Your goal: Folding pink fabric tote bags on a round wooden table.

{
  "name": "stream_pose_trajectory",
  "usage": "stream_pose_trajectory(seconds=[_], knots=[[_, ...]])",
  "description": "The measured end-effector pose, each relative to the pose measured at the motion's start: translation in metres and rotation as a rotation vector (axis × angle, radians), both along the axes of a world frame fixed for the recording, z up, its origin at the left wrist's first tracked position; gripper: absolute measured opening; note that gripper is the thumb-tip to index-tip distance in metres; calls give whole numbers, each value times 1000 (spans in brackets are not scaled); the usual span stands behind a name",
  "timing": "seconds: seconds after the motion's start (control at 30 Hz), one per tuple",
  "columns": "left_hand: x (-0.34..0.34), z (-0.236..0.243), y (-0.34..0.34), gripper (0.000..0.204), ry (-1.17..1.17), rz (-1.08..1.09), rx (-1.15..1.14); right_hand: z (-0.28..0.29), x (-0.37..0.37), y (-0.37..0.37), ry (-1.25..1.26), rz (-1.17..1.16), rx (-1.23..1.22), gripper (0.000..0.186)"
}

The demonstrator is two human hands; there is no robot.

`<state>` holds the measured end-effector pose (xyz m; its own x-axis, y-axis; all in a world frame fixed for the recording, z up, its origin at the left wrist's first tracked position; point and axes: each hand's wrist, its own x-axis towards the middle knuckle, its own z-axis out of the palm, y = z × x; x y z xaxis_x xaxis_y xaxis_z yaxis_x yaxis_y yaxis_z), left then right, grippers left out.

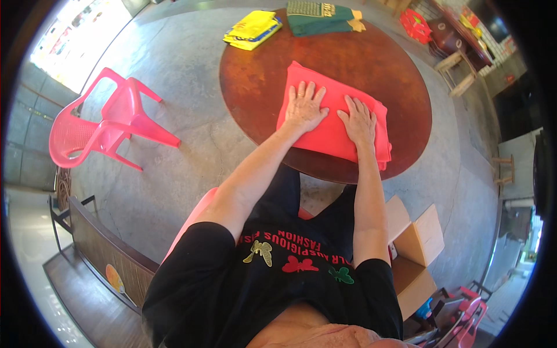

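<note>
A folded coral-pink cloth (333,130) lies flat near the front of a round reddish-brown table (249,87). My left hand (304,108) rests palm down on its left part, fingers spread and pointing away from me. On the right part lies my right hand (358,120), also flat with its fingers apart. Neither hand grasps the cloth. Layered edges show along its right side, where the corners do not line up. What kind of cloth item it is cannot be made out.
At the table's far edge lie a folded yellow-and-blue item (253,29) and a dark green folded cloth (322,20). A pink plastic chair (125,113) stands to the left. An open cardboard box (415,255) sits on my right, and a wooden stool (455,72) is at the far right.
</note>
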<state>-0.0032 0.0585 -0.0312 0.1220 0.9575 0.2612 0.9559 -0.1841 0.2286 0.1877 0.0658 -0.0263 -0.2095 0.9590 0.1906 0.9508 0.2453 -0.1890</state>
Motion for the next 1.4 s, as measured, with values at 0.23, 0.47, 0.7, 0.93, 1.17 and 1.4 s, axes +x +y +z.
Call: stream_pose_trajectory(seconds=[0.23, 0.47, 0.7, 0.93, 1.17, 1.4], knots=[[-7, 2, -34, 69, -19, -28, -33, -4, -4, -32, -64, -15, 28, 62], [-13, 12, -59, 71, -78, -15, -121, 3, -16, -66, 13, -8, 329, 71], [-12, 17, -57, 70, -70, -25, -140, -1, -15, -45, -178, 60, -88, 72], [-9, 14, -55, 69, -69, -29, -100, -2, -29, -41, -200, -135, -127, 73], [-8, 14, -57, 69, -71, -30, -99, -3, -18, -51, -32, -38, -21, 69], [-7, 18, -60, 69, -69, -27, -74, 1, -20, -61, -60, 234, 151, 63]])
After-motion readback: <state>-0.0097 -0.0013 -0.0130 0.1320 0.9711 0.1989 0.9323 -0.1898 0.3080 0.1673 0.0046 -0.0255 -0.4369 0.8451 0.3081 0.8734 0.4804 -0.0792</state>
